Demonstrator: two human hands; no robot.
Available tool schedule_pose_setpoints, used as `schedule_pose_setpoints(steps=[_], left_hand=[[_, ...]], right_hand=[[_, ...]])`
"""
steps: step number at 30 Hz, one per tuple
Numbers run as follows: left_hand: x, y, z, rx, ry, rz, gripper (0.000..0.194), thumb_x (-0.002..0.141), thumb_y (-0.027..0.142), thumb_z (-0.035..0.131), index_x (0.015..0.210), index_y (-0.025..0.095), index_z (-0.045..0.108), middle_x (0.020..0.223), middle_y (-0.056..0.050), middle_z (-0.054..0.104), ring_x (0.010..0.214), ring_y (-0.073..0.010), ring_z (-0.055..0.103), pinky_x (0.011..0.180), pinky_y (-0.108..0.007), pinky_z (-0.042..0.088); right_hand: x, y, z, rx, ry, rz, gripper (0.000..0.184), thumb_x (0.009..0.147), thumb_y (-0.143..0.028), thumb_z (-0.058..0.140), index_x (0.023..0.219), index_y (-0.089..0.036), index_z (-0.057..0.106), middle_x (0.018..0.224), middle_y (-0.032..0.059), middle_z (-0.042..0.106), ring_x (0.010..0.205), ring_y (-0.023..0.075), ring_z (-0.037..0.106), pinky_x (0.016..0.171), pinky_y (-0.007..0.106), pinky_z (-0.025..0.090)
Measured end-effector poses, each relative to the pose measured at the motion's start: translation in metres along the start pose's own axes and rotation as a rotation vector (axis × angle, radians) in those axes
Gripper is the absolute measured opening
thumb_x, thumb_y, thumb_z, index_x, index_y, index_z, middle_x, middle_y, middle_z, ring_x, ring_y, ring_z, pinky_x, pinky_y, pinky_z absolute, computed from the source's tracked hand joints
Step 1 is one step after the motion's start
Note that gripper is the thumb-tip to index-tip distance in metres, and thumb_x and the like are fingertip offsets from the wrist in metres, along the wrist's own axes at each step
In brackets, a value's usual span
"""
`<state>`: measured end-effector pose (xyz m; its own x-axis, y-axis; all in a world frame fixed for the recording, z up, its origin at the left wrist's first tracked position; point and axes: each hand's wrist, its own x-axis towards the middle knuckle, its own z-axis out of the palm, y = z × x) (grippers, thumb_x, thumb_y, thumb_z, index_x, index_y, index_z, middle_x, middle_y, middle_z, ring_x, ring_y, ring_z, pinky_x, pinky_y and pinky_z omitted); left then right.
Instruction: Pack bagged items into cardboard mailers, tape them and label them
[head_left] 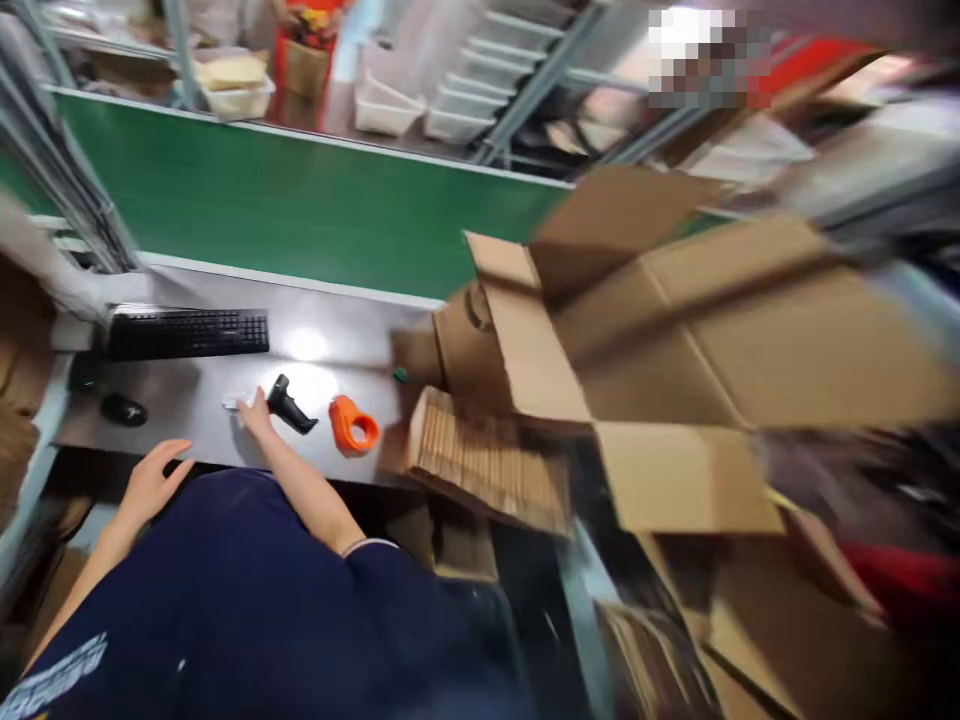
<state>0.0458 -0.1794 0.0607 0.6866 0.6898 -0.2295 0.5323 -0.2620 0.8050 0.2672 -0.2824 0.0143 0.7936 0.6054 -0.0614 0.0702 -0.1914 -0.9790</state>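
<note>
Head view: we see a large open brown cardboard box (pixel 660 345), its flaps spread over the right end of the worktop and past it. A long green panel (pixel 300 200) runs behind the far edge of the grey metal worktop (pixel 352 335) before us. Toward the right end sits a brown cardboard tray (pixel 415 432) packed with thin upright brown pieces (pixel 480 452). A black keyboard (pixel 187 333) lies near the far left corner.

Our left hand (pixel 154 485), fingers loosely spread, holds nothing and hovers by the near edge toward the left corner. Near the middle of that edge rest a black pistol-shaped scanner (pixel 291 405) and, farther right, an orange plastic tape dispenser (pixel 341 420). A black mouse (pixel 124 410) sits toward the near left corner.

Our right hand (pixel 259 412) reaches over the near edge, fingertips at a small flat white item (pixel 232 404) left of the scanner; we cannot tell whether they grip it. We judge the step in hand to be handling that item; the next move calls for a sure pinch on it, clear of the scanner.
</note>
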Motion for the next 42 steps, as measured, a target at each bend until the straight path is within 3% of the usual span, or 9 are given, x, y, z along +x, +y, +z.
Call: schedule_pose_setpoints(steps=[5,10,14,23,29,32,36,39,42], left_hand=[[0.066,-0.010,0.065,-0.154,-0.408,-0.226,0.048,0.061,0.050,0.095,0.099,0.024,0.080,0.108,-0.009,0.081,0.106,-0.0344,0.075,0.100,-0.045,0.061],[0.132,0.006,0.111,-0.399,-0.257,-0.624,0.017,0.084,0.017,0.078,0.095,0.017,0.065,0.088,-0.004,0.075,0.076,-0.0161,0.074,0.073,-0.026,0.062],[0.167,0.025,0.115,-0.378,-0.226,-0.587,0.011,0.092,0.009,0.064,0.099,0.017,0.061,0.082,0.000,0.070,0.065,-0.0132,0.071,0.064,-0.025,0.060],[0.162,0.009,0.102,-0.373,-0.161,-0.485,0.019,0.087,0.010,0.067,0.105,0.017,0.061,0.076,0.001,0.069,0.060,-0.0103,0.068,0.057,-0.018,0.054],[0.143,-0.022,0.078,-0.529,-0.151,-0.446,0.030,0.078,0.021,0.076,0.106,0.016,0.068,0.070,0.000,0.071,0.058,-0.0131,0.068,0.057,-0.022,0.055],[0.144,-0.034,0.064,-0.541,-0.093,-0.418,0.030,0.074,0.024,0.077,0.101,0.017,0.069,0.074,0.000,0.072,0.060,-0.0139,0.068,0.059,-0.025,0.056],[0.151,-0.030,0.052,-0.460,-0.095,-0.310,0.039,0.069,0.039,0.084,0.099,0.017,0.071,0.088,-0.005,0.075,0.075,-0.0192,0.073,0.071,-0.032,0.059],[0.157,0.002,0.051,-0.460,-0.189,-0.056,0.065,0.065,0.055,0.090,0.116,0.018,0.070,0.115,-0.013,0.076,0.105,-0.0294,0.075,0.092,-0.043,0.061],[0.165,0.047,0.047,-0.599,-0.307,0.251,0.095,0.062,0.061,0.095,0.143,0.026,0.059,0.150,-0.017,0.061,0.137,-0.0350,0.062,0.108,-0.047,0.055]], right_hand=[[-0.024,0.011,-0.070,-0.213,0.100,-0.025,0.023,0.095,-0.026,0.060,0.111,-0.023,0.077,0.121,0.0079,0.076,0.119,0.0251,0.068,0.112,0.044,0.051],[-0.060,0.006,-0.224,-0.694,0.676,0.129,0.028,0.099,-0.027,0.055,0.111,-0.019,0.079,0.117,0.0186,0.072,0.115,0.0346,0.061,0.105,0.054,0.045],[-0.056,-0.008,-0.288,-0.902,0.632,0.416,0.032,0.101,-0.024,0.052,0.107,-0.015,0.081,0.114,0.0195,0.073,0.108,0.0326,0.065,0.095,0.045,0.049],[-0.004,-0.053,-0.280,-1.207,0.360,0.748,0.039,0.099,-0.005,0.044,0.121,-0.001,0.076,0.124,0.0321,0.072,0.119,0.0360,0.072,0.092,0.042,0.055],[0.004,-0.076,-0.281,-1.256,0.350,0.707,0.030,0.095,-0.008,0.055,0.117,-0.001,0.076,0.118,0.0317,0.074,0.116,0.0360,0.072,0.092,0.040,0.055],[-0.005,-0.101,-0.286,-1.315,0.460,0.549,0.027,0.095,-0.016,0.056,0.112,-0.005,0.074,0.115,0.0269,0.074,0.108,0.0336,0.071,0.087,0.039,0.054],[-0.038,-0.163,-0.281,-1.242,0.693,0.096,0.014,0.095,-0.027,0.060,0.091,-0.017,0.070,0.097,0.0141,0.071,0.094,0.0283,0.065,0.082,0.039,0.052],[-0.068,-0.202,-0.256,-0.971,0.756,-0.221,0.016,0.098,-0.035,0.062,0.089,-0.023,0.066,0.091,0.0064,0.066,0.086,0.0229,0.062,0.078,0.036,0.053],[-0.075,-0.191,-0.218,-0.583,0.616,-0.335,0.016,0.097,-0.039,0.067,0.091,-0.024,0.066,0.094,0.0039,0.066,0.080,0.0187,0.063,0.066,0.031,0.055]])
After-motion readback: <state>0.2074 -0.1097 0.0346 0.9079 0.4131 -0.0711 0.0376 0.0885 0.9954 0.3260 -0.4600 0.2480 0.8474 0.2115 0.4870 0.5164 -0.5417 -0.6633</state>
